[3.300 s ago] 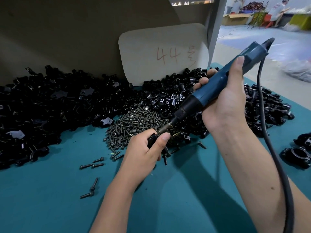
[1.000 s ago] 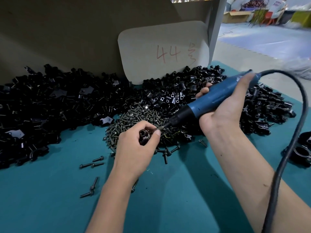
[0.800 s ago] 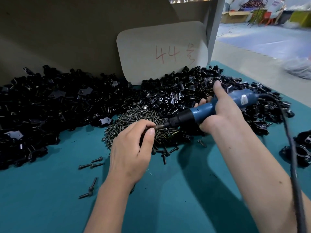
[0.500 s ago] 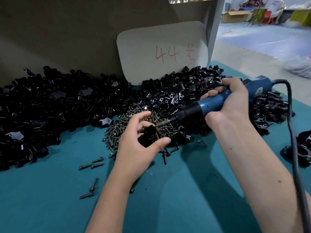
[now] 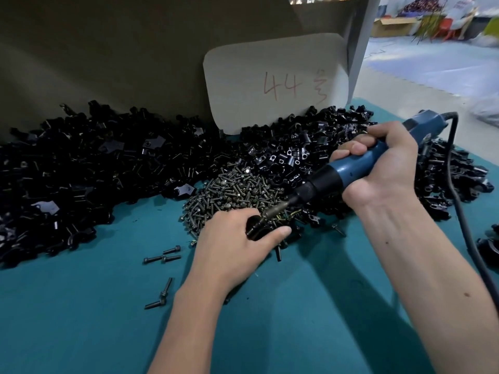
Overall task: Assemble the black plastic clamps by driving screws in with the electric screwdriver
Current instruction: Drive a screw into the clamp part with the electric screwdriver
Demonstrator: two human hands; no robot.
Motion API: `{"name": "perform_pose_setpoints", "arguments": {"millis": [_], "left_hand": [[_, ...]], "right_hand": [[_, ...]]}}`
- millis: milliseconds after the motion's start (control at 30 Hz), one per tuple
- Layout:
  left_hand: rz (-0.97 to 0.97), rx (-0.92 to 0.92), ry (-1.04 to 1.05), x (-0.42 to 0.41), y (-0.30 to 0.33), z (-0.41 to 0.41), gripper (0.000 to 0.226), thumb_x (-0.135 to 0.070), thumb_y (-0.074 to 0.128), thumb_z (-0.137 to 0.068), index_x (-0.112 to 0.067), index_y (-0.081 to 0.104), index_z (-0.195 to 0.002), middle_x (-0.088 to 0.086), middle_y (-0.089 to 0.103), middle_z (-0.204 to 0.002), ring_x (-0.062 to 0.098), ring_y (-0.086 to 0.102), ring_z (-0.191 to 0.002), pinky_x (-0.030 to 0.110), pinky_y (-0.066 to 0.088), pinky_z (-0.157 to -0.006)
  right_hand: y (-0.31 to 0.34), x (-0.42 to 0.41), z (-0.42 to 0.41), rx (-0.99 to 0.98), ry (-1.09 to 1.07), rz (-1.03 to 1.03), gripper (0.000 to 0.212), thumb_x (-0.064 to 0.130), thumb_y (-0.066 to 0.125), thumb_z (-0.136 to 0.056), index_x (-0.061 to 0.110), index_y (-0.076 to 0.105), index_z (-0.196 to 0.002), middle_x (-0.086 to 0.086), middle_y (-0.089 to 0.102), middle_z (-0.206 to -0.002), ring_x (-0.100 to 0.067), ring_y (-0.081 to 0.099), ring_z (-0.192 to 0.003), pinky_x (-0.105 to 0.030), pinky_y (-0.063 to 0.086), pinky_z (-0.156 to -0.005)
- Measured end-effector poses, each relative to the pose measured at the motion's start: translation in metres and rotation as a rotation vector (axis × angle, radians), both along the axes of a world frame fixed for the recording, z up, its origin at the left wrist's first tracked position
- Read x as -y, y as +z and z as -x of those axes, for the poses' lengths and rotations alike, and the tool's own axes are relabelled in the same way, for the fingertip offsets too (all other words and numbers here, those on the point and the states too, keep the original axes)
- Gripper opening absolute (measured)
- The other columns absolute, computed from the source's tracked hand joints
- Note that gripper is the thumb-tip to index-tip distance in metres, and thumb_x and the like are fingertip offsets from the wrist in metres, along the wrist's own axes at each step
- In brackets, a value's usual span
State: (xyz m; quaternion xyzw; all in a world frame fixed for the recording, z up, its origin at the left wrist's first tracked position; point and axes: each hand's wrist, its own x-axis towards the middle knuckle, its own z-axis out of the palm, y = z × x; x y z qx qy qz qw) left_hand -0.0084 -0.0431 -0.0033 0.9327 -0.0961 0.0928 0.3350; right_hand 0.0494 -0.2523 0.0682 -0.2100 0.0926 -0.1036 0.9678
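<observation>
Leftmost, a deep heap of black clamp parts (image 5: 81, 174) is seen spread along the cardboard wall (image 5: 108, 49), and a few loose screws (image 5: 162, 258) are scattered on the teal table mat (image 5: 81, 319) just in front of it. Nearer the middle, the left hand (image 5: 232, 247) is lowered onto the mat at the near edge of the screw pile (image 5: 235, 193); a single black clamp (image 5: 256, 228) is pinched there between the thumb and curled fingers, and most of it is hidden by the hand. The bit tip (image 5: 272, 211) of the electric screwdriver (image 5: 351, 168) is set against the top of that clamp; whether a screw is seated under it cannot be told. To the right, the blue barrel is wrapped by the right hand (image 5: 383, 168), fingers closed round it, with the cord (image 5: 459, 201) trailing off toward the near right. Behind it a card marked "44" (image 5: 275, 82) is propped against the wall.

The clamp is judged to be light, stiff and glossy, hence apt to spin or slip under driving torque; it is best gripped by its flat sides, close to the screw hole, and braced on the mat. The screws are judged small and easily dropped.
</observation>
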Motion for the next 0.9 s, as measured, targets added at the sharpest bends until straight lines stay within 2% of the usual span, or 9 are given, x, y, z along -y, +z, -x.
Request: {"name": "perform_pose_setpoints", "arguments": {"millis": [67, 200, 367, 433, 567, 700, 800, 900], "left_hand": [[-0.013, 0.001, 0.011, 0.003, 0.001, 0.001, 0.068, -0.086, 0.05, -0.074, -0.02, 0.048, -0.061, -0.011, 0.053, -0.052, 0.01, 0.051, -0.05, 0.027, 0.028, -0.048], [-0.092, 0.032, 0.065, 0.006, 0.001, 0.0, 0.056, -0.072, 0.048, -0.075, -0.019, 0.048, -0.059, -0.014, 0.057, -0.056, 0.011, 0.054, -0.054, 0.026, 0.024, -0.045], [-0.2, 0.093, 0.052, 0.0, 0.0, -0.001, 0.047, -0.065, 0.05, -0.074, -0.02, 0.053, -0.061, -0.006, 0.054, -0.05, 0.009, 0.057, -0.065, 0.022, 0.02, -0.045], [-0.179, 0.094, 0.055, -0.001, 0.0, -0.002, 0.046, -0.063, 0.053, -0.075, -0.019, 0.052, -0.06, -0.006, 0.054, -0.052, 0.009, 0.057, -0.067, 0.022, 0.02, -0.045], [-0.054, 0.055, 0.092, 0.0, -0.001, -0.002, 0.044, -0.06, 0.058, -0.074, -0.02, 0.049, -0.06, -0.011, 0.057, -0.058, 0.013, 0.052, -0.057, 0.027, 0.024, -0.047], [0.072, -0.007, 0.09, 0.002, -0.001, -0.002, 0.034, -0.061, 0.06, -0.074, -0.027, 0.056, -0.071, -0.006, 0.055, -0.053, 0.013, 0.047, -0.047, 0.029, 0.029, -0.047], [0.03, 0.022, 0.081, -0.001, -0.002, -0.003, 0.04, -0.062, 0.063, -0.076, -0.023, 0.055, -0.069, -0.009, 0.06, -0.06, 0.014, 0.054, -0.054, 0.028, 0.032, -0.048], [-0.022, 0.114, 0.026, -0.004, -0.002, -0.001, 0.025, -0.061, 0.068, -0.081, -0.038, 0.059, -0.085, -0.019, 0.063, -0.077, 0.003, 0.059, -0.07, 0.026, 0.04, -0.055]], "right_hand": [[0.0, 0.003, 0.0, 0.002, -0.001, 0.012, 0.032, 0.01, 0.051, -0.089, 0.02, 0.042, -0.06, 0.009, 0.041, -0.058, -0.009, 0.037, -0.046, -0.022, 0.038, -0.052], [0.0, 0.002, -0.001, 0.002, 0.001, 0.046, 0.031, 0.01, 0.05, -0.089, 0.02, 0.041, -0.061, 0.008, 0.04, -0.058, -0.01, 0.036, -0.046, -0.023, 0.038, -0.052], [-0.003, 0.0, -0.002, 0.008, 0.019, 0.064, 0.029, 0.011, 0.05, -0.089, 0.021, 0.04, -0.063, 0.008, 0.04, -0.059, -0.01, 0.036, -0.047, -0.023, 0.039, -0.052], [-0.004, -0.001, -0.003, 0.01, 0.025, 0.061, 0.03, 0.011, 0.05, -0.089, 0.021, 0.04, -0.062, 0.008, 0.04, -0.058, -0.01, 0.036, -0.047, -0.023, 0.039, -0.051], [-0.007, 0.0, -0.003, 0.009, 0.027, 0.011, 0.028, 0.012, 0.051, -0.088, 0.021, 0.04, -0.063, 0.009, 0.04, -0.059, -0.01, 0.036, -0.047, -0.023, 0.038, -0.052], [-0.011, 0.002, -0.003, 0.039, 0.024, -0.023, 0.03, 0.013, 0.05, -0.089, 0.02, 0.041, -0.061, 0.009, 0.039, -0.059, -0.01, 0.037, -0.048, -0.024, 0.039, -0.052], [-0.011, 0.002, -0.004, 0.036, 0.007, -0.01, 0.031, 0.012, 0.052, -0.088, 0.019, 0.043, -0.06, 0.008, 0.041, -0.059, -0.01, 0.038, -0.048, -0.024, 0.04, -0.052], [-0.012, 0.0, -0.005, 0.005, -0.019, 0.003, 0.03, 0.014, 0.059, -0.089, 0.02, 0.044, -0.064, 0.008, 0.044, -0.059, -0.01, 0.04, -0.047, -0.023, 0.04, -0.052]]}}
